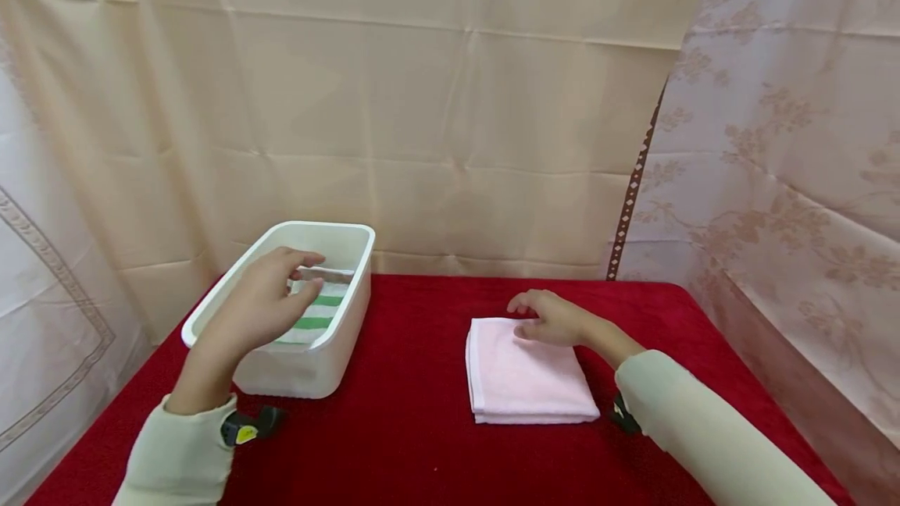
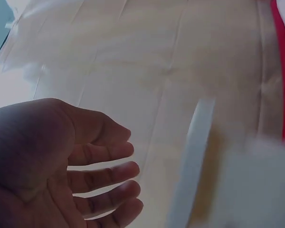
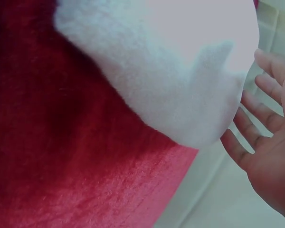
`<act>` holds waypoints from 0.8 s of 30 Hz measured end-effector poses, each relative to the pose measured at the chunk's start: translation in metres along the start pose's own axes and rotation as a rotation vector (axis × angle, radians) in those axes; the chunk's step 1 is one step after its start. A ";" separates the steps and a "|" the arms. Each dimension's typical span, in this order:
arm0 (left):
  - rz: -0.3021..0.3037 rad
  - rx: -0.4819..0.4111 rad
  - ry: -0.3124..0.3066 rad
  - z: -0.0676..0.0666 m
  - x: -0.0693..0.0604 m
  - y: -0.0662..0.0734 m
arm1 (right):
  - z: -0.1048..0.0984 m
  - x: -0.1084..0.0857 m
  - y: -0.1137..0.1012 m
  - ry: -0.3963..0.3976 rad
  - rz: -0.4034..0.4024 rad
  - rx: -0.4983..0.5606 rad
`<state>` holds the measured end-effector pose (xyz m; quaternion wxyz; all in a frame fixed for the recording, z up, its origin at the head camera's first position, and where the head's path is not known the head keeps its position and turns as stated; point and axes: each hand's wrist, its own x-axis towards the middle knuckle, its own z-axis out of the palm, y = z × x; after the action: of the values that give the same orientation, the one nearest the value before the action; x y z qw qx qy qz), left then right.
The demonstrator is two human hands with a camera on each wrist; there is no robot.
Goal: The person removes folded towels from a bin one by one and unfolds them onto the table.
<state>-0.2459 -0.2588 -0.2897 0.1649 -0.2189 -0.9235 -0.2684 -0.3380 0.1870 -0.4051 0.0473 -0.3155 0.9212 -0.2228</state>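
Note:
A pink folded towel (image 1: pixel 530 381) lies on the red table cover at right of centre. Over its far edge is my right hand (image 1: pixel 551 318), fingers loosely bent, gripping nothing; whether they touch the cloth I cannot tell. The right wrist view has the hand (image 3: pixel 268 128) spread beside the pale towel (image 3: pixel 180 90). At left stands a white plastic bin (image 1: pixel 351 311) with a green-and-white striped cloth (image 1: pixel 312 324) inside. My left hand (image 1: pixel 263 295) hovers above the bin and hides part of it. In the left wrist view that hand (image 2: pixel 85 166) has relaxed fingers around nothing.
The red cloth-covered table (image 1: pixel 415 358) spans the space between bin and towel. Behind it hangs a beige curtain (image 1: pixel 436 123), and a floral curtain (image 1: pixel 794 139) falls along the right side. The bin's walls rise around the striped cloth.

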 end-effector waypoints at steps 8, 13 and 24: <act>0.134 0.004 0.010 0.044 0.014 0.035 | 0.000 -0.012 -0.013 0.011 -0.062 -0.168; 0.186 0.056 -0.054 0.071 0.016 0.053 | 0.001 -0.020 -0.021 0.014 -0.093 -0.225; 0.087 -0.029 -0.276 0.126 0.010 0.070 | 0.010 -0.034 -0.028 -0.003 -0.143 -0.281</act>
<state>-0.2434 -0.1312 -0.3567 0.0448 -0.2959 -0.9231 -0.2417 -0.2932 0.1835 -0.4038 -0.0120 -0.3843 0.9183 -0.0941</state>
